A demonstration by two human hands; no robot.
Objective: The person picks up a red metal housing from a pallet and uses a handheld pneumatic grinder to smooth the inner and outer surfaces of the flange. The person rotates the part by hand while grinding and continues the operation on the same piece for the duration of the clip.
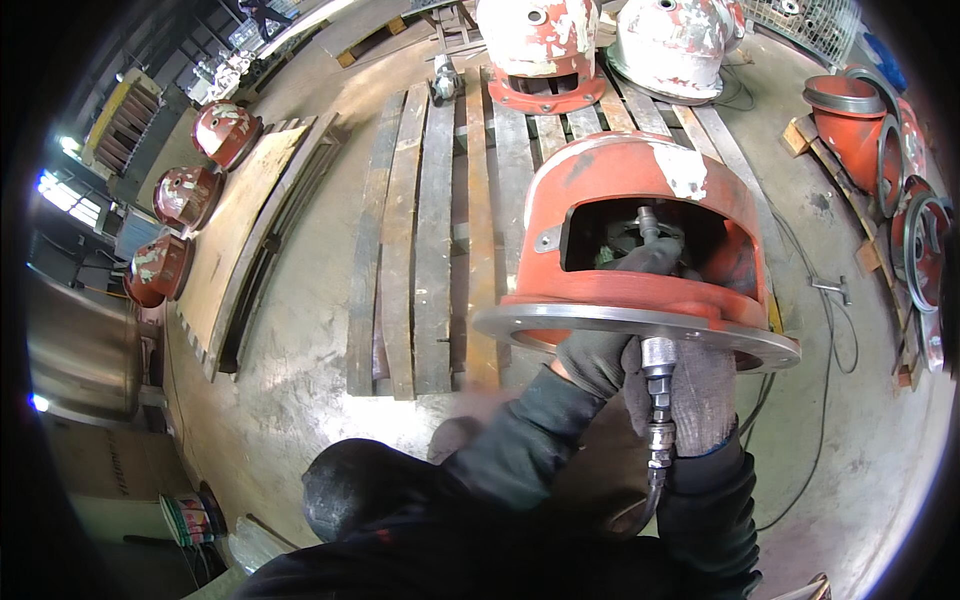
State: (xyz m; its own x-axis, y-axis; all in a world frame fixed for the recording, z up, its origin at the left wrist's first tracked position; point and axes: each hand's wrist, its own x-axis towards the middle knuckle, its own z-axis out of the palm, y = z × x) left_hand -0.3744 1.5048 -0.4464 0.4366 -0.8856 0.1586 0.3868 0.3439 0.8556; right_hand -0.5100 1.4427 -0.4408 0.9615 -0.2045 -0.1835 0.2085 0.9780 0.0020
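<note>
A red cast-iron housing [640,170] with a patch of white filler is right in front of me, its wide bare-metal flange [640,325] at the near side. Through the housing's window, a metal tip and gloved fingers show in the dark interior. My left hand [600,362], in a grey glove, reaches in past the flange, its fingers closed round the front of an air grinder [658,365]. Also gloved, my right hand [705,395] is wrapped round the grinder's rear beside the hose fitting [660,440]. The flange hides most of the tool body.
Beneath and behind the housing lies a slatted wooden pallet [435,250]. Two more patched housings [540,45] stand at its far end. Three small domes [185,195] line another pallet on the left. Red flanged pipes [845,125] stand at right, near a cable [830,330] on the floor.
</note>
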